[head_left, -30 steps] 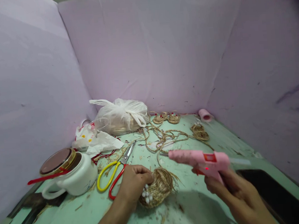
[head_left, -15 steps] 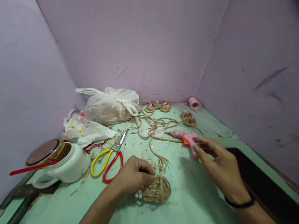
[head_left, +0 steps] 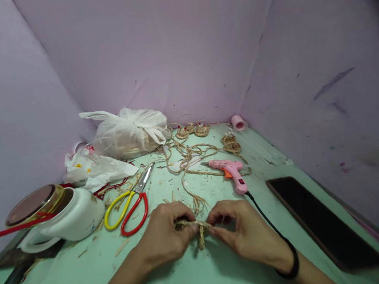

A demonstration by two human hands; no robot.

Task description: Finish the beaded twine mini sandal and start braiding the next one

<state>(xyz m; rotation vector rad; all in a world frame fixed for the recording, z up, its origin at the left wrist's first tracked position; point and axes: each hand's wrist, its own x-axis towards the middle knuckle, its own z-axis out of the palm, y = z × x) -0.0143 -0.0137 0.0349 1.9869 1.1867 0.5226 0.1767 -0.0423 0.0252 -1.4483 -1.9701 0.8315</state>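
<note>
Both my hands hold a small braided straw slipper (head_left: 201, 240) above the front of the green tabletop, its side turned edge-on to me. My left hand (head_left: 166, 234) pinches its left end between thumb and fingers, partly hiding it. At the other end, the thumb and fingertips of my right hand (head_left: 251, 233) are closed on the straw. A pink glue gun (head_left: 233, 170) lies just beyond my right hand, its black cord trailing toward my wrist. Loose straw braid (head_left: 193, 191) with a frayed end is stretched out behind the slipper.
Scissors with yellow and red handles (head_left: 137, 202), a white mug (head_left: 84, 214) and a hammer (head_left: 15, 275) lie left. A dark phone (head_left: 325, 223) lies right. Farther back are a white plastic bag (head_left: 127, 133), a beaded straw slipper (head_left: 231, 143), smaller ones (head_left: 201, 130) and a pink roll (head_left: 239, 123).
My right hand has left the glue gun, which stays on the table, and now grips the straw slipper. The slipper has been lifted and turned edge-on. The view has shifted slightly right.
</note>
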